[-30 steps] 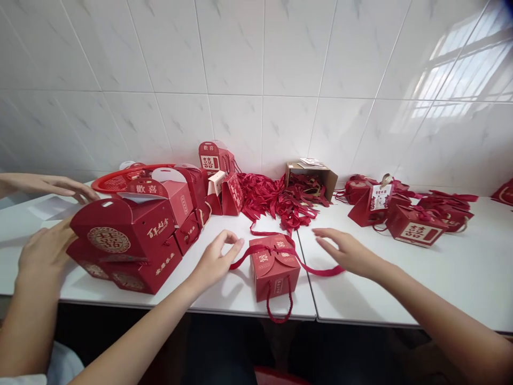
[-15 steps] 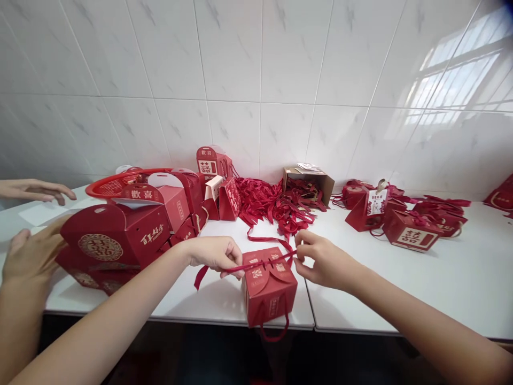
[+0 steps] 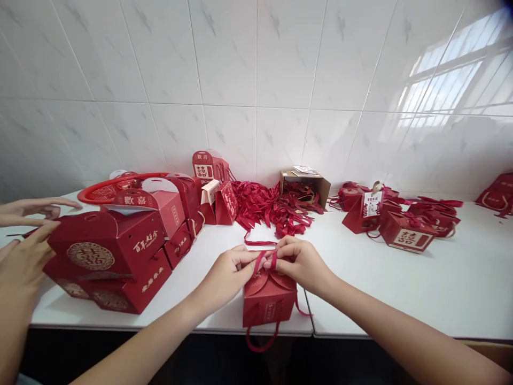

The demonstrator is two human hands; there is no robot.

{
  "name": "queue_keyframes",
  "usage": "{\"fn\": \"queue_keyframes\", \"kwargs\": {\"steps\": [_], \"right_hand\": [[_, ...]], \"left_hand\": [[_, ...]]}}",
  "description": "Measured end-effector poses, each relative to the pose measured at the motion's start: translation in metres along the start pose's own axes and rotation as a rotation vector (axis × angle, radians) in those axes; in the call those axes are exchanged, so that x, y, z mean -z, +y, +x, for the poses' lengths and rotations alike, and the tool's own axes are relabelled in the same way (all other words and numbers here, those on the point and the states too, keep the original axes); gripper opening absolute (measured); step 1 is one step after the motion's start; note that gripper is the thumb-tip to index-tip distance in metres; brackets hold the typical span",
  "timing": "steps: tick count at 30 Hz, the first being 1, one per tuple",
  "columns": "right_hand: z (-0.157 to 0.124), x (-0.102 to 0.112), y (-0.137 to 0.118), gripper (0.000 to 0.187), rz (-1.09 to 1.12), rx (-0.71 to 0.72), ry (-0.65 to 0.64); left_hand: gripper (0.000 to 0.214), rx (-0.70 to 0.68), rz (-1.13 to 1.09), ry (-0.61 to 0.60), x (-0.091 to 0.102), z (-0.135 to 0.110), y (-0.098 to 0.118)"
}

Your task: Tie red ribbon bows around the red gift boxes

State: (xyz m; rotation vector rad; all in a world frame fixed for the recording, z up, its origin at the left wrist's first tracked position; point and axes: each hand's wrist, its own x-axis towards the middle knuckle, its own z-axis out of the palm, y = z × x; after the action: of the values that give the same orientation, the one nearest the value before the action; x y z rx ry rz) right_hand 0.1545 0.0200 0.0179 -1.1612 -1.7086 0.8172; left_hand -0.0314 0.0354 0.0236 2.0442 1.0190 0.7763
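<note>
A small red gift box (image 3: 269, 305) stands near the front edge of the table, with a rope handle hanging down its near side. Over its top, my left hand (image 3: 232, 272) pinches a red ribbon (image 3: 259, 262) that rises in a loop. My right hand (image 3: 302, 262) grips another part of the same ribbon, and the fingertips of both hands meet above the lid. One ribbon end trails off the box's right side. The fingers cover the crossing of the ribbon, so whether it is knotted cannot be seen.
Several larger red boxes (image 3: 148, 262) and a red basket (image 3: 96, 195) crowd the left, where another person's hands (image 3: 28, 246) work. Behind lies a heap of red ribbons (image 3: 260, 203) beside an open cardboard box (image 3: 320, 190). Several tied boxes (image 3: 409, 235) sit at right.
My hands have come together over the box top; the ribbon, earlier stretched straight across it, is now looped between my fingers. The other person's hands have moved closer to the stacked boxes.
</note>
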Motion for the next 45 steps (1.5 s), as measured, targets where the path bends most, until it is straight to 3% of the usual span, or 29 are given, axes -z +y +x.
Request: {"fn": "queue_keyframes", "kwargs": {"steps": [4,11,16,22,28,33,39,45], "right_hand": [[0.001,-0.005,0.004,0.024,0.079,-0.01,0.015],[0.005,-0.009,0.002,0.016,0.091,-0.131,0.051],[0.012,0.0,-0.002,0.01,0.121,-0.297,-0.108],[0.029,0.016,-0.009,0.006,0.011,-0.316,-0.3],[0.041,0.023,-0.017,0.007,-0.073,-0.311,-0.513],[0.044,0.023,-0.015,0.005,-0.066,-0.304,-0.646],[0.036,0.022,-0.018,0.013,-0.2,-0.223,-0.664],[0.024,0.018,-0.027,0.013,-0.259,-0.209,-0.597]], "left_hand": [[0.029,-0.061,0.232,0.152,-0.014,-0.005,-0.008],[0.034,-0.146,0.461,0.175,-0.019,-0.007,-0.012],[0.038,-0.228,0.504,0.176,-0.022,-0.01,-0.02],[0.038,-0.235,0.646,0.179,-0.015,-0.016,-0.018],[0.031,-0.422,0.434,0.028,0.004,-0.001,-0.027],[0.017,-0.315,0.064,-0.011,0.004,0.02,-0.032],[0.018,-0.242,-0.092,-0.297,0.014,0.039,-0.023],[0.02,-0.231,-0.061,-0.288,0.015,0.033,-0.016]]}}
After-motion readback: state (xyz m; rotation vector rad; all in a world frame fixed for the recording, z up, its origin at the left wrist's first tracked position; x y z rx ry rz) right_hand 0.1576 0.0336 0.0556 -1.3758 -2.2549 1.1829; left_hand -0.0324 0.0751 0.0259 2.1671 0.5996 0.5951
